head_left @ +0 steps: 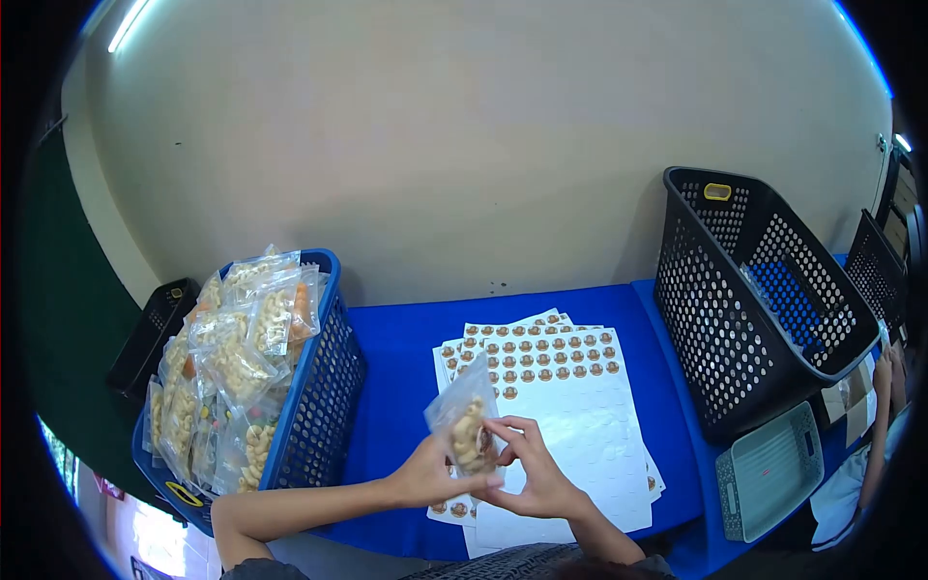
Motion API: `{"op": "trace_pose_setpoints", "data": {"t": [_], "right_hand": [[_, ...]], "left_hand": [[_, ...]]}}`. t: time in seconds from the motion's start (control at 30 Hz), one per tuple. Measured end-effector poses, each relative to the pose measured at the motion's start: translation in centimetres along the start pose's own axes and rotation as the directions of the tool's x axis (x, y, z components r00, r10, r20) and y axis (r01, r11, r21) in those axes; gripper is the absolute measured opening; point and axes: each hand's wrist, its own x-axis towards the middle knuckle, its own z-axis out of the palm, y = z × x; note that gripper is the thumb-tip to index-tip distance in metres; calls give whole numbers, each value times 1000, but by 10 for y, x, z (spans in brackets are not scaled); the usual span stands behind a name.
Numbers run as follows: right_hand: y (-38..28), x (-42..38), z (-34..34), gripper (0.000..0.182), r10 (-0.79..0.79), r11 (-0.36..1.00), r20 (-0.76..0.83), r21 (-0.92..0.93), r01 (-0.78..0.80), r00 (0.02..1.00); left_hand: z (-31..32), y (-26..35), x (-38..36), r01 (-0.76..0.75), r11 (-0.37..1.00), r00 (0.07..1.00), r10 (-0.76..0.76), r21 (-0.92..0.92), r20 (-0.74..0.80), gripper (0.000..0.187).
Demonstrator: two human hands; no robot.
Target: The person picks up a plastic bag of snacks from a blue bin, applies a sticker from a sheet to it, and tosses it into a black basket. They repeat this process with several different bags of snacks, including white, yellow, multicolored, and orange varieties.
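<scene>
A clear plastic bag (468, 411) of pale, curved snack pieces is held upright, slightly tilted, above the table. My left hand (425, 472) grips its lower left side. From the right, my right hand (535, 472) has its index finger on the bag's face and its thumb near the lower edge. Between those fingers, a small brown round patch that looks like a sticker shows partly on the bag. Beneath both hands lie stacked sticker sheets (570, 440); the top sheet has rows of round brown stickers at its far end and bare white backing nearer me.
A blue basket (324, 387) heaped with filled bags (232, 353) stands at left, with a dark crate (155, 329) behind it. At right are a tall black basket (715, 319) holding some bags and a grey-green tray (773, 474). Another person's hand (884, 372) shows at far right.
</scene>
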Motion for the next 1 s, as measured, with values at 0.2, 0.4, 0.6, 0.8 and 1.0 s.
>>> {"op": "trace_pose_setpoints", "data": {"t": [0.2,0.4,0.6,0.8,1.0], "right_hand": [[11,4,-5,58,-8,998,-186,-62,-3,983],[15,5,0,53,168,973,-16,162,-163,986],[15,9,4,38,245,900,61,358,-250,968],[28,7,4,37,286,852,3,456,-256,958],[42,9,-6,41,349,833,204,379,-402,915]], "left_hand": [[-2,-12,9,-77,952,968,0,-295,-251,38],[-3,-14,5,-105,994,985,103,-6,-141,41],[5,-23,5,-41,993,976,15,-114,-218,45],[-2,-23,7,-49,980,987,77,191,-139,52],[-2,-28,6,37,967,997,-18,254,-77,54]]}}
